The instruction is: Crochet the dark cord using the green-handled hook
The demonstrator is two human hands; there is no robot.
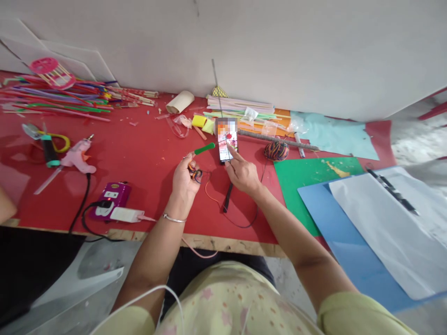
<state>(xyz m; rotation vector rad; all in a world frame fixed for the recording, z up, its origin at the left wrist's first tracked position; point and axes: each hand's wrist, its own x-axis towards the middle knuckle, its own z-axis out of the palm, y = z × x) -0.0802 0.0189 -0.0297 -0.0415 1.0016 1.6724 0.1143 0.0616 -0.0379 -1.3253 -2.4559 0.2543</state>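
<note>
My left hand [186, 177] is closed around a slim tool with a green handle [204, 148], seemingly a crochet hook; its tip is hidden. Small loops of dark multicoloured yarn [195, 174] lie in the same fingers. My right hand [244, 173] holds nothing, and its outstretched index finger touches the lit screen of a phone [223, 135]. The phone leans in a stand whose dark leg [228, 197] shows below it. A yarn strand runs from my left hand, loops over the red table and reaches a ball of variegated yarn [276, 151] right of the phone.
Left on the red table [146, 139] are a pink glue gun [78, 156], green-handled scissors or pliers [50, 151] and a purple power socket [111, 197]. Behind lie colourful straws [70, 97] and a cardboard tube [180, 102]. Rightward are green sheet [300, 181] and blue folder [335, 232].
</note>
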